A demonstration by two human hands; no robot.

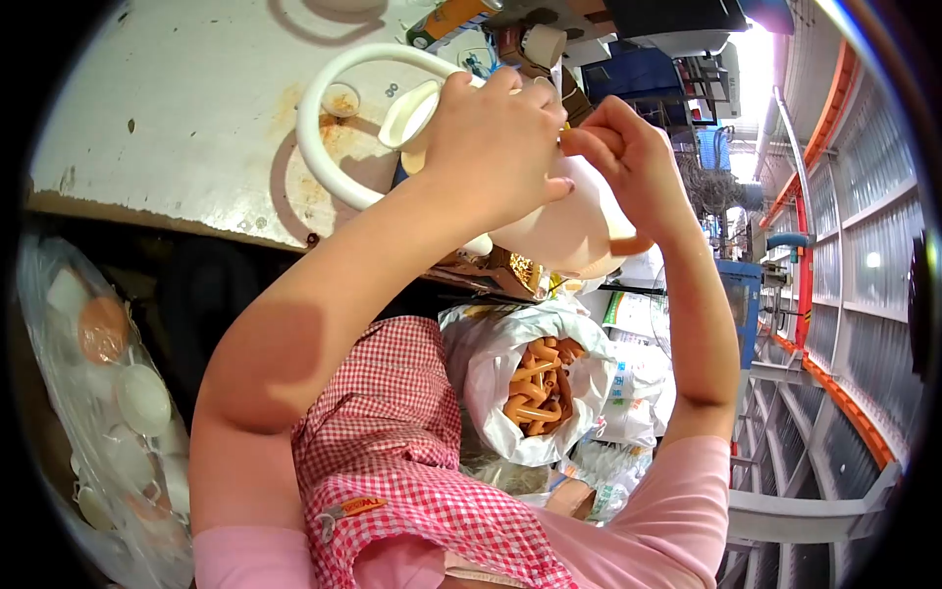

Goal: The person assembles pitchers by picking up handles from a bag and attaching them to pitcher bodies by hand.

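Note:
A pale plastic watering can (569,226) with a big white looped handle (312,128) is held up above the table edge. My left hand (500,137) wraps over its top, fingers bent round the handle side and thumb towards the body. Close beside it, my right hand (623,162) has thumb and forefinger pinched together near the can's upper end. What lies in that pinch is too small and covered to name. An orange-brown part (631,243) shows at the can's far side, below my right hand. The can's white oval mouth (407,113) sticks out left of my left hand.
A stained white table (177,108) spreads at the upper left. Below stands a white bag (481,393) of orange-brown curved plastic parts (540,388). At far left, a clear plastic bag (108,422) holds white and orange round pieces. Boxes and shelving fill the back.

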